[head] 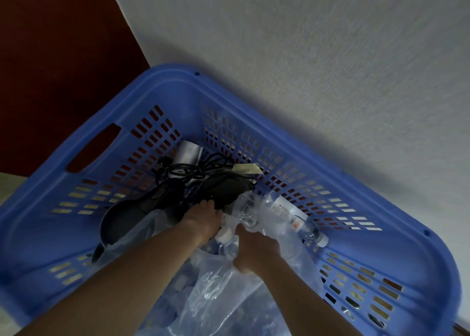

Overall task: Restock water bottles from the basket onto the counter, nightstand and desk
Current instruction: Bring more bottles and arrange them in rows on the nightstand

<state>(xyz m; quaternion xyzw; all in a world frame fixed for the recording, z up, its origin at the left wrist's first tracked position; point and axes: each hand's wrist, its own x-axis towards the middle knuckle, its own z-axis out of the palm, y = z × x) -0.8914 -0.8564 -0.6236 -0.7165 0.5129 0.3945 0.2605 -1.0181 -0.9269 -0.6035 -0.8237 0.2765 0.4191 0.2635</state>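
Your left hand (203, 220) and right hand (254, 251) grip crumpled plastic wrap (223, 285) among cables (193, 170); one water bottle (295, 218) lies flat, cap toward the basket (381, 213) right wall.

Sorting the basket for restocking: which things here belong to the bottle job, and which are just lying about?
Job: blue basket; water bottle; clear plastic wrap; left hand; right hand.

Lying about: black cord; dark appliance; paper tag.

Indoor room, likely lodging or home. Textured white wall (305, 56) meets dark red panel (50, 56). Blue plastic laundry-type basket (178, 91) against the wall holds bottled water (292, 216) in clear wrap, and a black corded appliance (142, 208).
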